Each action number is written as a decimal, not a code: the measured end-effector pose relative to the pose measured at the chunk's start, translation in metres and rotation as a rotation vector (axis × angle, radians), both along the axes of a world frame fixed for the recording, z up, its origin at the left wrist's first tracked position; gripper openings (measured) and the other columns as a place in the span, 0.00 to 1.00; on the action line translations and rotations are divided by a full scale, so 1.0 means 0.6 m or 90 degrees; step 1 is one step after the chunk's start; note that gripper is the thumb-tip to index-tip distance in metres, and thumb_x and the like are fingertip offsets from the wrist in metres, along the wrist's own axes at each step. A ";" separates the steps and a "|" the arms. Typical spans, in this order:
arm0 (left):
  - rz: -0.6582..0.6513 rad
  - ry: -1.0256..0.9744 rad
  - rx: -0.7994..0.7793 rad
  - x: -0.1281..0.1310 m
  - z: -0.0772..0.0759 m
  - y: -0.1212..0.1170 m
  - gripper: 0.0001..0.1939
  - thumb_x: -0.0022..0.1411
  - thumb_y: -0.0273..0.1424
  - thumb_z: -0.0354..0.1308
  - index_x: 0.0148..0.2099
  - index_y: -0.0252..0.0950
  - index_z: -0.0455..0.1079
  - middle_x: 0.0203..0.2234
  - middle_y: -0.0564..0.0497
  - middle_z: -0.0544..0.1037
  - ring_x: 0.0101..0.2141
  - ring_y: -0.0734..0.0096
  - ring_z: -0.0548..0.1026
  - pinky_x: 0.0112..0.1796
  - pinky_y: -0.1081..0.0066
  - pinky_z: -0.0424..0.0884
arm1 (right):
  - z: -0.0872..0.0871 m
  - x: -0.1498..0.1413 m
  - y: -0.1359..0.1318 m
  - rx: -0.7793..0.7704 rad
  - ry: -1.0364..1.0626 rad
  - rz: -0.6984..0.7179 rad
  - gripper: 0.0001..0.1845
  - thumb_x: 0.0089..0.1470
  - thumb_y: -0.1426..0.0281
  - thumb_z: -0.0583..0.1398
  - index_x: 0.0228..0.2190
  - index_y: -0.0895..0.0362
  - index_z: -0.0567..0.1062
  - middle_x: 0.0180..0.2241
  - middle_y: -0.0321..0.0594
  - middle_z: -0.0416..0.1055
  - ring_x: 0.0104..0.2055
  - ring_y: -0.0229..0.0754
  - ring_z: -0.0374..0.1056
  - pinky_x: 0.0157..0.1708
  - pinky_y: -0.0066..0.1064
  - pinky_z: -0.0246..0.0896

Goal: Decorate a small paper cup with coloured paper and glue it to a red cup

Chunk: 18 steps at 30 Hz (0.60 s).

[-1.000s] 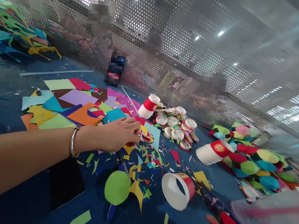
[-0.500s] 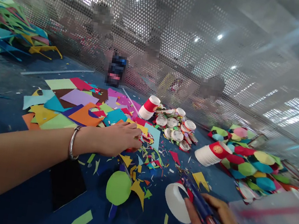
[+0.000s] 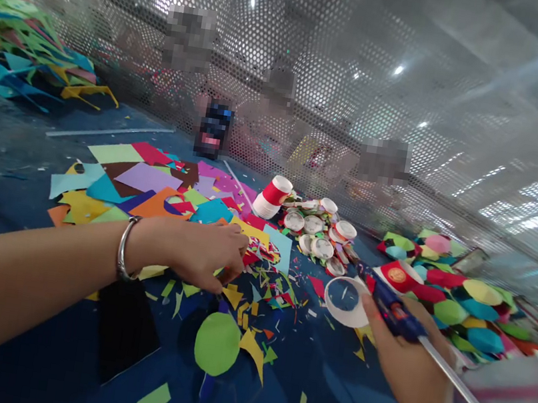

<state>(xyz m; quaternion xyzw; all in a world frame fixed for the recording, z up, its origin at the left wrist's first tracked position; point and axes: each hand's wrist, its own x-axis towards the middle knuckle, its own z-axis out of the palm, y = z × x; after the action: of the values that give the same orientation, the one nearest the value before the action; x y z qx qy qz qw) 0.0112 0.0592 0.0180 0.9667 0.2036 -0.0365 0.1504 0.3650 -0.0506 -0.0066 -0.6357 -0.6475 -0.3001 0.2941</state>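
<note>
My left hand (image 3: pixel 205 254), with a silver bangle at the wrist, hovers over the heap of coloured paper pieces. Its fingers are bent down, the thumb stands apart from them, and I see nothing held. My right hand (image 3: pixel 420 359) grips a blue glue gun (image 3: pixel 396 313), with a pale glue stick (image 3: pixel 457 381) sticking out of its back. At the gun's tip and my right fingertip is a white paper ring (image 3: pixel 345 319); whether the fingers hold it I cannot tell. A light green paper disc (image 3: pixel 217 345) is in front of my left hand.
A stack of red-and-white paper cups (image 3: pixel 273 197) stands beside a pile of cut cup bases (image 3: pixel 313 224). Finished coloured paper-and-cup pieces (image 3: pixel 449 309) fill the right. Coloured paper sheets (image 3: pixel 148 178), scraps and a black sheet (image 3: pixel 126 328) lie on the blue table. Perforated metal stands behind.
My right hand has moved up with the glue gun, and the white paper ring has shifted up and right with it. My left hand has drawn back slightly to the left, its thumb parting.
</note>
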 end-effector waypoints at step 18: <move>-0.003 -0.010 0.048 -0.010 0.002 0.013 0.05 0.46 0.27 0.70 0.25 0.40 0.77 0.35 0.50 0.77 0.40 0.64 0.70 0.34 0.71 0.65 | 0.003 -0.015 -0.009 -0.118 0.104 0.009 0.24 0.60 0.47 0.55 0.33 0.53 0.78 0.31 0.45 0.77 0.37 0.52 0.74 0.38 0.39 0.67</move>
<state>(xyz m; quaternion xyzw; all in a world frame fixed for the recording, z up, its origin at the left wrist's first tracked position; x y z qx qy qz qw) 0.0049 0.0673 0.0192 0.9725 0.2011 -0.0218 0.1155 0.3559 -0.0558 -0.0048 -0.6779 -0.6510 -0.1840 0.2878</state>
